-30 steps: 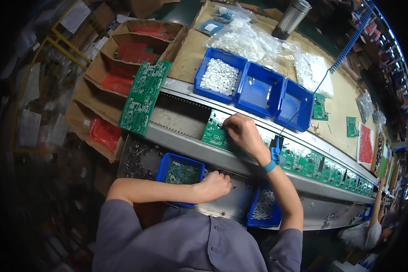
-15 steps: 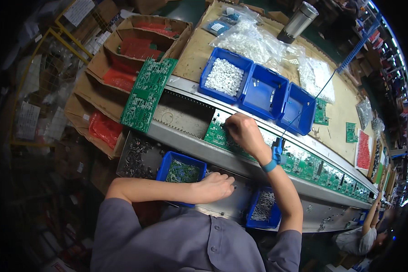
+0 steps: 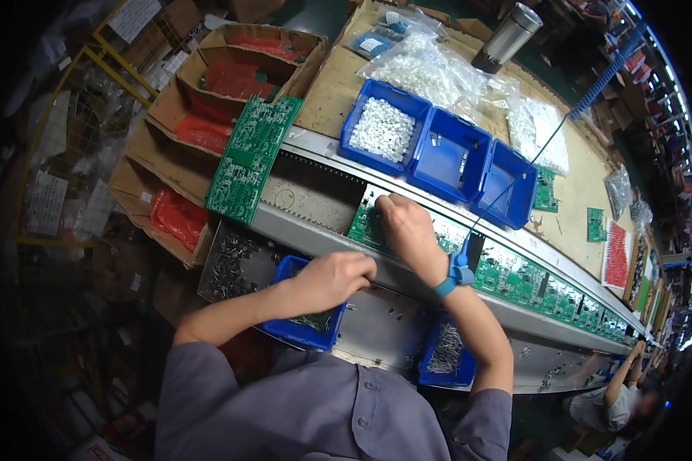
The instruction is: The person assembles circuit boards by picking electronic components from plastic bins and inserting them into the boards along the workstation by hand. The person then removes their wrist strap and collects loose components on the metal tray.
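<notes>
My right hand [image 3: 409, 224] is over the upper left part of a green circuit board [image 3: 365, 223] seated in the metal rail. Its fingers are pinched together at the board's surface, and whatever they hold is hidden. A blue wrist strap [image 3: 455, 275] with a coiled cord is round that wrist. My left hand [image 3: 337, 280] hovers at the rail's near edge, above a blue bin of small green and blue leaded parts [image 3: 314, 320]. Its fingers are closed, and what is in them is too small to tell.
A larger green circuit board [image 3: 255, 157] lies across the rail, beside cardboard boxes [image 3: 150, 165] with red wrapping. Blue bins, one of white connectors [image 3: 382, 131], line the far side. A bin of metal pins [image 3: 447, 349] is near me. More boards [image 3: 546, 288] run rightward, toward another person [image 3: 611, 407].
My left hand has risen from over the steel tray to the rail's near edge. My right hand has shifted slightly left on the board, and a gap now shows beside that board.
</notes>
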The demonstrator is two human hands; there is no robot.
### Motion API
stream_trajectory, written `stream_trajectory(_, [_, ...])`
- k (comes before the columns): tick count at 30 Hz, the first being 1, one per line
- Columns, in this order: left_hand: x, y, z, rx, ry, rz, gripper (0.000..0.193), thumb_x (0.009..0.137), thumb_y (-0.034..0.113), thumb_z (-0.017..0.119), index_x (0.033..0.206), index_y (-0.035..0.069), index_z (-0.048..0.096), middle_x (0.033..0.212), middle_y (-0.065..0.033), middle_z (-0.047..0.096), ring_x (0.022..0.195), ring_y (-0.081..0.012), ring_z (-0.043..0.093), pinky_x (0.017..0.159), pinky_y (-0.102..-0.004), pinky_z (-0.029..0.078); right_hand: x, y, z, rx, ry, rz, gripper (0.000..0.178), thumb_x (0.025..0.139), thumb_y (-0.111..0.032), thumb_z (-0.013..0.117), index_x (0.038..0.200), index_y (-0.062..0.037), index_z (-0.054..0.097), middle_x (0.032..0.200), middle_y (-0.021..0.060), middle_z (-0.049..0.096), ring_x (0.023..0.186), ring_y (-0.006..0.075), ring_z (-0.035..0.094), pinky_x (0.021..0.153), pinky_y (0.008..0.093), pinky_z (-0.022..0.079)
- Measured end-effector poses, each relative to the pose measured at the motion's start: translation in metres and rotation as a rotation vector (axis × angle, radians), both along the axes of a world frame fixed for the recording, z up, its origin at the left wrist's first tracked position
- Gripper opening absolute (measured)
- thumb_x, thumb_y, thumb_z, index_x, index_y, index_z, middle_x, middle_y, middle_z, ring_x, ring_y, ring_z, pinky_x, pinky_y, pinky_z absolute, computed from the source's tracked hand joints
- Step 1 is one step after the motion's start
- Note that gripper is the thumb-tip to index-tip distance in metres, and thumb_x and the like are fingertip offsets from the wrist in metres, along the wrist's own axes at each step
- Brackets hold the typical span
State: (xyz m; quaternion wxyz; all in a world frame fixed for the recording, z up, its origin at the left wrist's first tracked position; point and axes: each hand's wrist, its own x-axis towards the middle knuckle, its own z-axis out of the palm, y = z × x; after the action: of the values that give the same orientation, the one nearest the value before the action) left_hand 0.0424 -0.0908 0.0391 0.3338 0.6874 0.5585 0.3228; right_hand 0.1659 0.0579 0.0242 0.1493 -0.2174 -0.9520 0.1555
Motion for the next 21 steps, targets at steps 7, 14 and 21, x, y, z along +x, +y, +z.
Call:
stream_trajectory(7, [-0.033,0.027,-0.011,-0.191,-0.269,0.292,0.016,0.081,0.001,0.06,0.095,-0.004,0.066,0.084,-0.0169,0.067,0.069,-0.0224,0.067,0.063,-0.0333,0.052,0.03,-0.024,0.021,-0.061,0.093,-0.078,0.028,0.075,-0.002,0.062,0.103,-0.0037,0.056,0.078,0.0146,0.057,0.079,0.0336,0.058,0.064,0.0409,0.048])
stream_trajectory(14, [-0.041,0.056,-0.017,0.154,0.143,0.271,0.013,0.081,-0.001,0.061,0.094,-0.003,0.065,0.085,-0.0129,0.064,0.077,-0.0287,0.065,0.067,-0.037,0.051,0.151,-0.084,0.072,-0.301,-0.412,-0.234,0.011,0.073,-0.007,0.067,0.08,-0.0037,0.059,0.074,0.0155,0.058,0.071,0.0351,0.06,0.06,0.0437,0.047])
stream_trajectory(21, [-0.026,0.074,-0.027,0.367,0.477,0.228,0.011,0.076,0.002,0.06,0.086,0.003,0.064,0.082,-0.0091,0.057,0.081,-0.0266,0.056,0.072,-0.0382,0.044,0.212,-0.136,0.021,-0.21,-0.505,-0.457,0.008,0.073,-0.002,0.058,0.081,-0.0038,0.059,0.074,0.0145,0.058,0.071,0.0331,0.061,0.06,0.0428,0.049])
